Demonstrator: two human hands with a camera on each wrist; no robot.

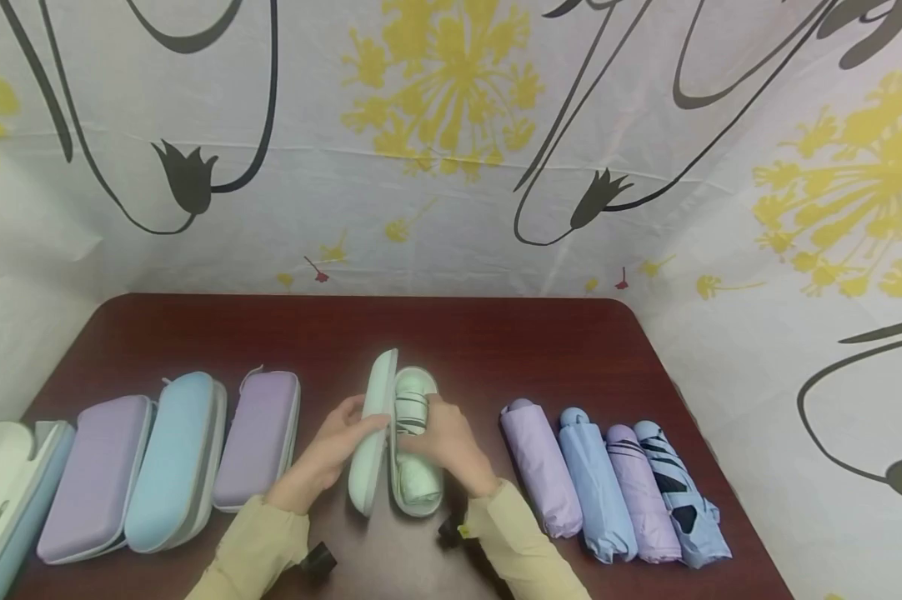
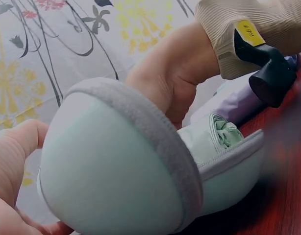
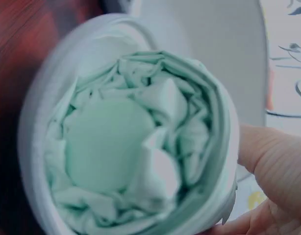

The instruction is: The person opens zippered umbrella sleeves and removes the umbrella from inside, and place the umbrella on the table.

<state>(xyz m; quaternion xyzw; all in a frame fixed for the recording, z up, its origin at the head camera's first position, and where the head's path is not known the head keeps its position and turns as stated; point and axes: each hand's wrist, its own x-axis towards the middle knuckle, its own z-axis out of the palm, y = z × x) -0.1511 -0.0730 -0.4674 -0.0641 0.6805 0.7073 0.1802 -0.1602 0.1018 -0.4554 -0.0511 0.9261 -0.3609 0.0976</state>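
Observation:
A mint-green zip case (image 1: 372, 471) stands open at the middle of the table, its lid raised on the left. Inside the other half lies a rolled mint-green folding umbrella (image 1: 419, 482) with dark stripes near its far end. My left hand (image 1: 334, 446) holds the lid from its left side, thumb over the edge. With my right hand (image 1: 449, 437) I grip the umbrella around its middle. The right wrist view looks onto the umbrella's end, where folded fabric surrounds a round mint handle (image 3: 109, 147). Some of the right fingers are hidden behind the umbrella.
To the left stand two lilac cases (image 1: 94, 479), a light-blue case (image 1: 173, 467) and a white-and-blue case (image 1: 1, 492). On the right several rolled umbrellas (image 1: 597, 487) in lilac and blue lie side by side. A patterned cloth (image 1: 451, 225) hangs behind the dark red table (image 1: 451, 321).

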